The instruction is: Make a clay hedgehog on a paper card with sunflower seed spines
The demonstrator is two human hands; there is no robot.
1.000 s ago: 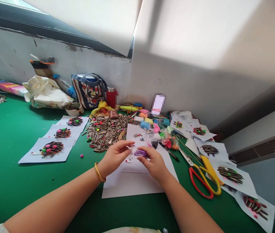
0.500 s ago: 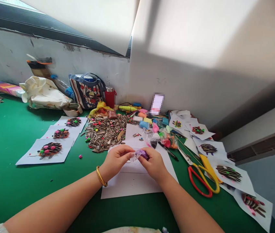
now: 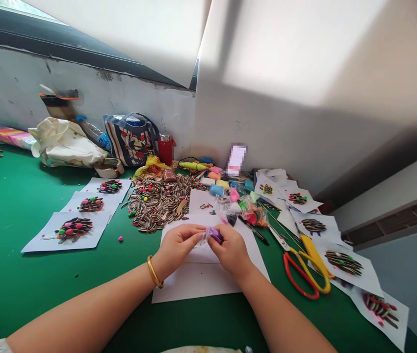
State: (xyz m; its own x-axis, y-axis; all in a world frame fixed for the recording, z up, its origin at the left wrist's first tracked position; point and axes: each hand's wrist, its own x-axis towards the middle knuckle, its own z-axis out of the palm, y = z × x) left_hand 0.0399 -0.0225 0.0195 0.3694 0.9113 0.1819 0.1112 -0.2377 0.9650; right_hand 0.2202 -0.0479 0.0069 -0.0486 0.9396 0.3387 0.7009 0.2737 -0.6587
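Between my two hands is a small clear plastic bag with purple modelling clay (image 3: 215,234) in it. My left hand (image 3: 181,247), with a gold bangle at the wrist, pinches the loose plastic end. The fingers of my right hand (image 3: 232,252) close round the purple lump. Both hands are just above white paper sheets (image 3: 208,284) on the green table. Beyond them lies a heap of striped sunflower seeds (image 3: 160,201) with coloured bits among them. Packets of coloured clay (image 3: 218,190) sit behind my right hand.
Scissors (image 3: 300,267) with red and yellow handles lie to the right, near a black pen (image 3: 254,229). Seed-decorated hedgehog cards line the left (image 3: 65,240) and right (image 3: 344,264). A cloth bag (image 3: 131,139), red flask (image 3: 166,149) and cream bag (image 3: 68,144) stand along the wall.
My hands stay together on the purple clay bag, with only a slight shift of the fingers. The whole view has moved slightly.
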